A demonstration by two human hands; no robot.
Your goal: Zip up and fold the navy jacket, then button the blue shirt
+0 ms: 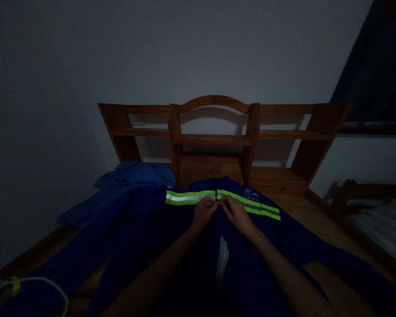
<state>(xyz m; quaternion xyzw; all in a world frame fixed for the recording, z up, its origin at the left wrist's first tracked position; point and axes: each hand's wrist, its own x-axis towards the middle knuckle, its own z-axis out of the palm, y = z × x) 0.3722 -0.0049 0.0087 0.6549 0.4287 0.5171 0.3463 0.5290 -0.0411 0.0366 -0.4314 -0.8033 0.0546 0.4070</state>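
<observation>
A dark-blue fabric jacket with lime-and-silver reflective bands lies spread before a brown wooden shelf unit. The left hand and right hand, close together, pinch the jacket's middle.

My left hand and right hand pinch the front opening of a dark blue jacket just below its yellow-green reflective band, the sleeves spread toward the left and right edges of the worktop. A lighter blue cloth lies by the far left corner, and a wooden shelf unit stands along the far edge. Toward the near left corner, a pale cable with a yellow tag shows against a sleeve.
</observation>
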